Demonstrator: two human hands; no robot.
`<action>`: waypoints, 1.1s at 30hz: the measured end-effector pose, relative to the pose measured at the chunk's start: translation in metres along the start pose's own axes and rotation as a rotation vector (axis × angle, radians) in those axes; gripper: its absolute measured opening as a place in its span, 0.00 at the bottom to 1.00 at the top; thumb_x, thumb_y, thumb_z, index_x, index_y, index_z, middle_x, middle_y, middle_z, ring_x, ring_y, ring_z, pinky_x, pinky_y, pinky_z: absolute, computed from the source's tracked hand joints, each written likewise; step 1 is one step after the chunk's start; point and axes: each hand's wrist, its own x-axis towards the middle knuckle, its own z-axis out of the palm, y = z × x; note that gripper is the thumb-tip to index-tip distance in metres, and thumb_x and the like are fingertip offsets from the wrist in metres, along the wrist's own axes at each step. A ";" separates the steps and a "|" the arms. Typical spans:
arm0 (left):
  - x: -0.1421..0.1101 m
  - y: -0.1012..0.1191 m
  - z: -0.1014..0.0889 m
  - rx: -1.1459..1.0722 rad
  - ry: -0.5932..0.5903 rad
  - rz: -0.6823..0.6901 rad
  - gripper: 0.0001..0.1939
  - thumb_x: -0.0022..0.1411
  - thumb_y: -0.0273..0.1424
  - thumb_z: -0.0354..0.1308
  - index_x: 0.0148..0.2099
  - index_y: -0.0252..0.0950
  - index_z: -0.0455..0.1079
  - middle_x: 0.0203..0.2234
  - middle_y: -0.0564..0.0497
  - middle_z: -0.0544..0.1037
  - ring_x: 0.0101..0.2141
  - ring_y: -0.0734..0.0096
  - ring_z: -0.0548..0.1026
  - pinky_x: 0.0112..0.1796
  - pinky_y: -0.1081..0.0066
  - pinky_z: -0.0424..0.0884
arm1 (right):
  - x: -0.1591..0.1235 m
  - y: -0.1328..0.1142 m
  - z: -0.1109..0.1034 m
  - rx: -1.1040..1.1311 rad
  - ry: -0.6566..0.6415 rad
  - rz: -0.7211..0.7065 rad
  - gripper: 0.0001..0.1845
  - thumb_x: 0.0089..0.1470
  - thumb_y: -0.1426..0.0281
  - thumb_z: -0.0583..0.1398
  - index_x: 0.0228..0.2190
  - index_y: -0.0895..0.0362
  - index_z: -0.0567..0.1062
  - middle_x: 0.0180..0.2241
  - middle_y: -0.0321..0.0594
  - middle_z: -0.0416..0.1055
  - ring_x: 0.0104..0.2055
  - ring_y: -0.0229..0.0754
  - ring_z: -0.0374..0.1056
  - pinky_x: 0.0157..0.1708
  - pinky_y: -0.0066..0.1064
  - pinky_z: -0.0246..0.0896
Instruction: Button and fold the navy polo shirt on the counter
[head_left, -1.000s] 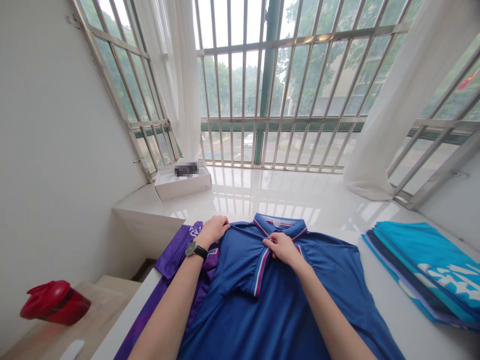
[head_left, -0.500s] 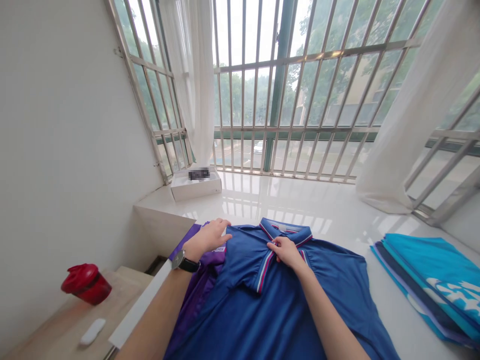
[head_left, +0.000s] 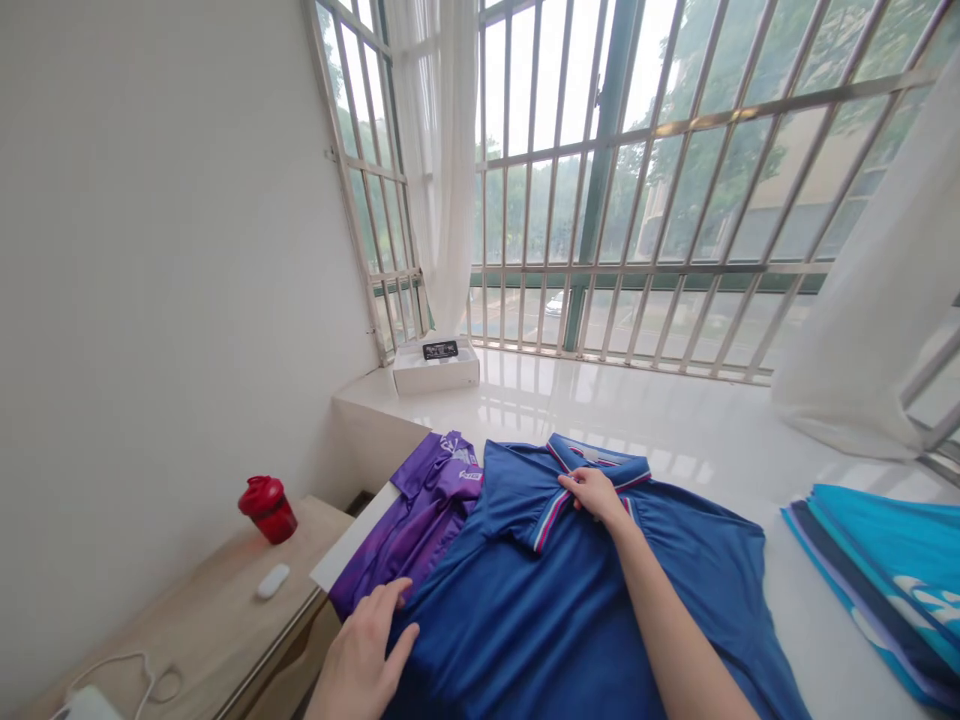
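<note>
Bright daylight pouring in thru barred window (head_left: pixel 600 190), sky blown out, glare on glossy sill (head_left: pixel 637 400), edges bending w/ fisheye, shadows v. soft.

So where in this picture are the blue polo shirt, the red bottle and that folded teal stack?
blue polo shirt (head_left: pixel 555 620): head view, on the front below the collar
red bottle (head_left: pixel 268 516): head view, on its body
folded teal stack (head_left: pixel 885 560): head view, on the top layer
</note>
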 end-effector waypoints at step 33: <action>-0.131 -0.007 0.009 -0.086 0.302 -0.142 0.03 0.56 0.29 0.52 0.31 0.41 0.62 0.21 0.57 0.64 0.23 0.72 0.67 0.29 0.75 0.62 | 0.007 0.000 0.000 -0.035 0.041 0.055 0.19 0.63 0.60 0.52 0.38 0.61 0.76 0.14 0.35 0.69 0.17 0.40 0.65 0.24 0.29 0.60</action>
